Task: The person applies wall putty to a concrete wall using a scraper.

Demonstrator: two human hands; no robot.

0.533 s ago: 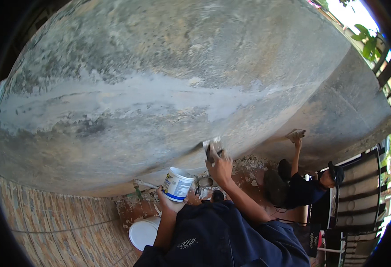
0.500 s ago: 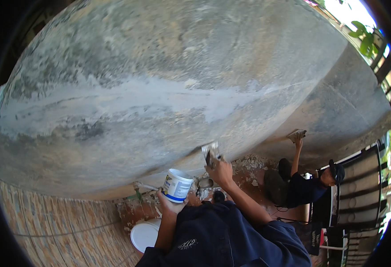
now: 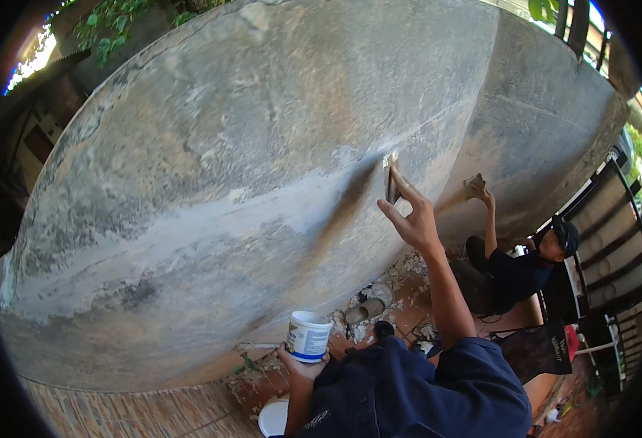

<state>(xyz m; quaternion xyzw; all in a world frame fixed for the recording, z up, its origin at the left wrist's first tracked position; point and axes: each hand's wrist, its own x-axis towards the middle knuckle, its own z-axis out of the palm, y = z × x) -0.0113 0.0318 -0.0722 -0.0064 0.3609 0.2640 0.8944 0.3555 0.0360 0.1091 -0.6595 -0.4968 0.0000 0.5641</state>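
A weathered concrete wall [image 3: 262, 124] with a long pale smeared band [image 3: 204, 226] fills most of the view. My right hand [image 3: 413, 217] is raised against it, gripping a flat metal scraper [image 3: 389, 182], index finger stretched along the tool, whose tip meets the wall at the band's upper right. Low in the middle, my left hand [image 3: 300, 367] is wrapped round the lower part of a white plastic tub [image 3: 308, 332] with a blue stripe, held upright in front of my dark shirt.
A co-worker [image 3: 514, 274] in dark clothes and cap crouches at right, holding another tool [image 3: 475, 185] on the wall. A sandal [image 3: 364, 310] lies among flakes on red tiles. A white bucket [image 3: 273, 417], stone-patterned floor [image 3: 127, 409] and metal gate [image 3: 602, 233] border the space.
My right hand and scraper have moved up and to the right along the wall, the tool now more upright. The whole view has shifted and tilted, showing more foliage at top left.
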